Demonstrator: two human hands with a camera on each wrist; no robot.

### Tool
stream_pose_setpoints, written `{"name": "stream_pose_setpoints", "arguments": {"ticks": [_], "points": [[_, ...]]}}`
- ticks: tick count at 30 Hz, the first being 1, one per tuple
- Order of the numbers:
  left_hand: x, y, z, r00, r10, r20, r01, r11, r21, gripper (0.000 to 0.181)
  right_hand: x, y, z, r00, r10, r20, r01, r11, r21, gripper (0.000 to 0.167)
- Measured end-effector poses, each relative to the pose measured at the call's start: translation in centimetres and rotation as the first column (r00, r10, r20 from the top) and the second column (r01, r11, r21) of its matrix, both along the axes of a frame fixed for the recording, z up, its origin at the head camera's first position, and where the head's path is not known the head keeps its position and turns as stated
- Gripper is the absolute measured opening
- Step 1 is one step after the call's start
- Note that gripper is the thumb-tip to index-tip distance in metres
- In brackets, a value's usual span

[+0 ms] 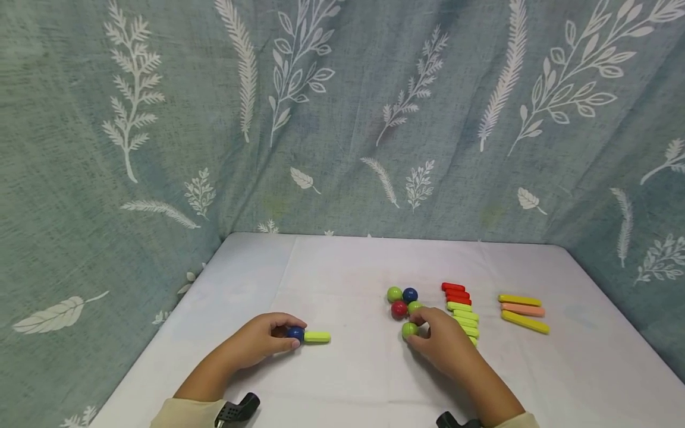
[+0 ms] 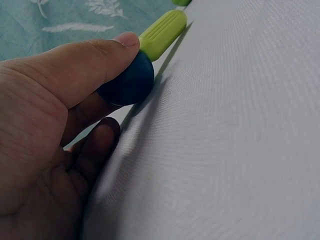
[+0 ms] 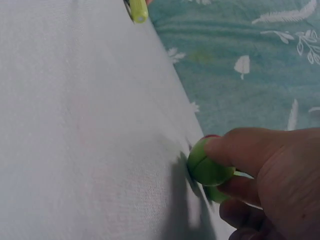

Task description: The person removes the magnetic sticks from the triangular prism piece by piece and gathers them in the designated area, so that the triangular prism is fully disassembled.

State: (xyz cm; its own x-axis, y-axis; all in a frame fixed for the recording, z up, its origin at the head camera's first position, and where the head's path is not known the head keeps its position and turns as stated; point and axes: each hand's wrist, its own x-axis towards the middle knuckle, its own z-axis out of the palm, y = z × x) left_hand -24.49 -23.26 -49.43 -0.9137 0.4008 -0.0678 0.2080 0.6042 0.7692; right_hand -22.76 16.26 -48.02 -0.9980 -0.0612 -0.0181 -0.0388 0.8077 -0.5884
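Between its thumb and fingers, my left hand (image 1: 251, 345) pinches a dark blue ball (image 1: 295, 334). Against that ball's right side is the end of a short light-green ridged stick (image 1: 318, 337); whether they are joined I cannot tell. My right hand (image 1: 444, 343) pinches a light-green ball (image 1: 409, 330), also seen up close in the right wrist view as a green ball (image 3: 207, 165). Just beyond it, a red ball (image 1: 398, 309), a second blue ball (image 1: 409, 295) and two more green balls (image 1: 394, 293) sit clustered, one partly behind the fingers.
A column of short sticks lies beside my right hand, red sticks (image 1: 455, 293) at the far end and light-green sticks (image 1: 465, 321) nearer, partly hidden. Farther right lie two longer yellow sticks (image 1: 525, 323) and an orange stick (image 1: 522, 310). A leaf-patterned curtain (image 1: 342, 119) surrounds the white table (image 1: 342, 267).
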Motion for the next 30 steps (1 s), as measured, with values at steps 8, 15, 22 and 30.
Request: {"name": "stream_pose_setpoints", "arguments": {"ticks": [8,15,22,30], "points": [[-0.03,-0.08,-0.13,1.0,0.011,0.021,-0.011,1.0,0.013,0.036,-0.08,0.51,0.03,0.998,-0.059,-0.013,0.059,0.998,0.014,0.038],[-0.11,-0.16,-0.03,1.0,-0.003,0.016,0.003,1.0,0.011,0.036,-0.05,0.63,0.13,0.996,-0.085,-0.016,0.085,0.996,0.01,0.04],[-0.18,-0.51,-0.18,1.0,0.019,-0.004,-0.019,1.0,0.003,0.037,0.0,0.72,0.11,0.996,-0.084,-0.03,0.084,0.996,-0.002,0.046],[-0.39,-0.81,-0.28,0.999,0.043,-0.021,-0.043,0.999,-0.011,0.04,0.11,0.68,0.12,0.993,-0.079,-0.083,0.073,0.995,-0.071,0.055]]}}
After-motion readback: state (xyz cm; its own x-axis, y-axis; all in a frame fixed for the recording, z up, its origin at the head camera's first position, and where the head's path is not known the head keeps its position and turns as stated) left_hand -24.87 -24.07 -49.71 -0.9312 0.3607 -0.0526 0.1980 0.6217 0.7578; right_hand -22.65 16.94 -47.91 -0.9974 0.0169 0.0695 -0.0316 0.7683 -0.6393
